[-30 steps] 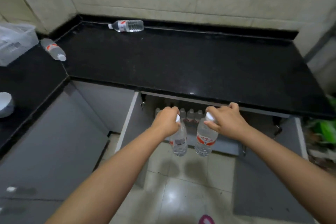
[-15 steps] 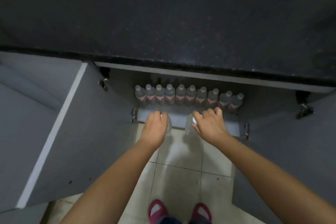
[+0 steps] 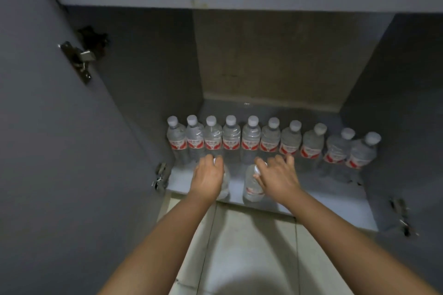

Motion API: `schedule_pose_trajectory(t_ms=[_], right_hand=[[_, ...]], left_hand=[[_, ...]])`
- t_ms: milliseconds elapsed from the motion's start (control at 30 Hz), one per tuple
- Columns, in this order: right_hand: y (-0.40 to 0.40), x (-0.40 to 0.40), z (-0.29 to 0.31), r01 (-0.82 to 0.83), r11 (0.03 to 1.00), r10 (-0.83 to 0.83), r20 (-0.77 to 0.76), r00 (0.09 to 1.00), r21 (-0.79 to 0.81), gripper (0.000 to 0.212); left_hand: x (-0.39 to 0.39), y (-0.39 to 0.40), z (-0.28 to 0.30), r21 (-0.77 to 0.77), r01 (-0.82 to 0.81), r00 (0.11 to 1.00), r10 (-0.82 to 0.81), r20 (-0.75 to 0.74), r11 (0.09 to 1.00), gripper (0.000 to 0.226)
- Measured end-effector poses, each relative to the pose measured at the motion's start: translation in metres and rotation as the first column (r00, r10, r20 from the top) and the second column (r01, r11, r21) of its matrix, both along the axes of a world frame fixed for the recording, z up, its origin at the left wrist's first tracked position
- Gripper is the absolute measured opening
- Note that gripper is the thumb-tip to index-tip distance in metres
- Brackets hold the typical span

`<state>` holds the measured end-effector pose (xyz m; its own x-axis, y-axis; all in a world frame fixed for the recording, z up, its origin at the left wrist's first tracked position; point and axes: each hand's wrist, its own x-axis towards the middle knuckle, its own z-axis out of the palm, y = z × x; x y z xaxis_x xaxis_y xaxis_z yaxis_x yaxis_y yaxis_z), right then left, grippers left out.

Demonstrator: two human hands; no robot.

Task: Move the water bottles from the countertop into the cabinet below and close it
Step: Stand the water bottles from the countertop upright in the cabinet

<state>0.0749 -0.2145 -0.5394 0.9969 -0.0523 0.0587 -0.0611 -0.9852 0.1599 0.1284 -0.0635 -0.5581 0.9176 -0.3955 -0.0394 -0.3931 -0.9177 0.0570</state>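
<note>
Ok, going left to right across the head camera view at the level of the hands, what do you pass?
Open left cabinet door → lower left door hinge → left hand gripping a water bottle by its cap → second water bottle → right hand on its top → bare cabinet floor → lower right door hinge.

Water bottles (image 3: pixel 231 137): ten counted in the rear row, two more in front, seemingly; hinges (image 3: pixel 78 58): three seen.
</note>
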Motion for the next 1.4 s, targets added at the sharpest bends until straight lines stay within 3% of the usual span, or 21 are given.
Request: schedule_pose_trajectory(t_ms=[100,200,467,533,633,800,967,1067,1300,1400], right_hand=[[0.001,0.004,-0.010,0.006,0.993,-0.002,-0.032,0.999,0.116,0.042],[0.001,0.004,-0.014,0.039,0.987,-0.020,-0.126,0.992,0.157,0.041],[-0.002,0.011,-0.024,0.088,0.981,-0.068,-0.117,0.991,0.175,0.039],[-0.004,0.012,-0.027,0.110,0.975,-0.084,-0.138,0.987,0.192,0.038],[-0.008,0.014,-0.028,0.141,0.960,-0.101,-0.168,0.981,0.243,0.038],[-0.014,0.020,-0.029,0.184,0.922,-0.129,-0.177,0.976,0.341,0.041],[-0.011,0.025,-0.030,0.178,0.908,-0.129,-0.153,0.980,0.380,0.047],[-0.011,0.030,-0.031,0.172,0.890,-0.116,-0.155,0.981,0.422,0.045],[-0.010,0.037,-0.027,0.119,0.869,-0.022,-0.203,0.979,0.480,0.048],[-0.009,0.038,-0.028,0.123,0.865,-0.024,-0.204,0.979,0.487,0.049]], left_hand=[[0.001,-0.003,-0.009,-0.096,0.004,0.997,0.003,0.073,0.995,0.041],[0.009,-0.006,-0.028,-0.064,0.070,0.989,-0.060,0.137,0.995,0.048],[0.028,-0.005,-0.028,-0.019,0.115,0.974,-0.109,0.200,0.993,0.048],[0.031,-0.003,-0.023,-0.002,0.062,0.988,-0.061,0.144,0.998,0.042],[0.040,-0.002,-0.025,-0.085,0.033,0.997,-0.039,-0.062,0.996,0.041],[0.058,0.008,-0.011,-0.132,0.263,0.926,-0.289,-0.243,0.956,0.063],[0.067,0.009,-0.002,-0.119,0.325,0.904,-0.345,-0.252,0.938,0.049],[0.064,0.008,0.001,-0.088,0.262,0.937,-0.275,-0.217,0.961,0.043],[0.056,0.000,-0.010,-0.168,-0.090,0.983,0.060,-0.175,0.982,0.048],[0.057,-0.001,-0.010,-0.162,-0.094,0.983,0.065,-0.174,0.982,0.046]])
